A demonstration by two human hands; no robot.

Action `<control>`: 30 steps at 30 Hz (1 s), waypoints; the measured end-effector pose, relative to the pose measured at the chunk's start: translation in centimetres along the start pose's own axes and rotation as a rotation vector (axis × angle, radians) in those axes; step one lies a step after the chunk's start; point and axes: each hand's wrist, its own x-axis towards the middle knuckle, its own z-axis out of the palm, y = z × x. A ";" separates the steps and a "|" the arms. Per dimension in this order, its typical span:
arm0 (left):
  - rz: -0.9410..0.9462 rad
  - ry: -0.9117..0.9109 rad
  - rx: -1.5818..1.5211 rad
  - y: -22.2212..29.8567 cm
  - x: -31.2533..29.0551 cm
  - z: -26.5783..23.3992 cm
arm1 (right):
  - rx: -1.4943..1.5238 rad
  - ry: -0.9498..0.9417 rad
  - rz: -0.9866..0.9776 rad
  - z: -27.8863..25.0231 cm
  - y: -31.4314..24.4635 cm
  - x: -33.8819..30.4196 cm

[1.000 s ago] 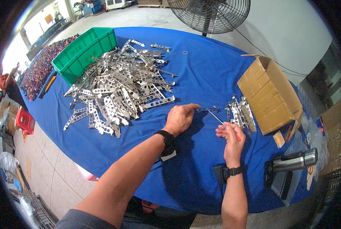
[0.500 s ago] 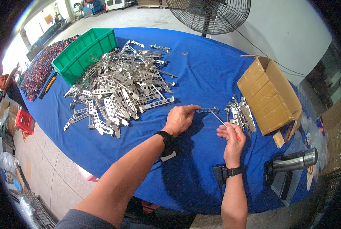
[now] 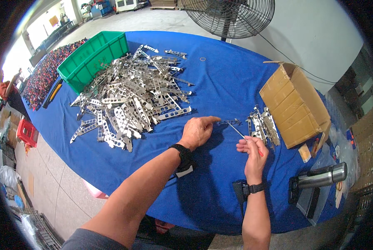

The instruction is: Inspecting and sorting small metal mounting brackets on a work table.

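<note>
On the blue cloth, my left hand (image 3: 198,131) is closed at the left end of a perforated metal strip (image 3: 232,122), its fingertips pinching it. My right hand (image 3: 253,155) grips a slim metal tool with a red handle (image 3: 237,130). The thin shaft points up and left, its tip at the strip's lower edge; whether it touches cannot be made out. Just right of the strip lies a small stack of similar metal strips (image 3: 264,127). A large heap of such strips (image 3: 132,98) spreads to the left of my left hand.
A green crate (image 3: 92,58) stands behind the heap. To the right are an open cardboard box (image 3: 292,104) and a steel flask (image 3: 322,176) lying on its side. Beyond the table's far edge is a fan (image 3: 228,16). Another person (image 3: 9,89) is at the far left.
The tool's tip has shifted slightly left and down along the strip, with a small move of my right hand. My left hand stays at the strip's end.
</note>
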 end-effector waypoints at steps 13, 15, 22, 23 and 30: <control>-0.001 -0.009 0.003 0.4 0.1 -0.2 | 0.062 0.031 -0.050 0.4 -0.4 -0.3; -0.024 -0.025 0.007 0.2 0.1 -0.1 | 0.036 0.005 -0.034 0.9 -0.3 -0.2; 0.034 0.011 -0.004 0.3 0.0 -0.3 | 0.017 0.015 -0.061 1.3 -0.3 -0.4; -0.022 -0.035 0.003 0.6 0.1 -0.4 | 0.016 0.017 -0.061 1.1 -0.2 -0.4; -0.002 -0.013 0.010 0.1 0.0 -0.3 | 0.087 -0.003 -0.026 1.3 -0.4 -0.4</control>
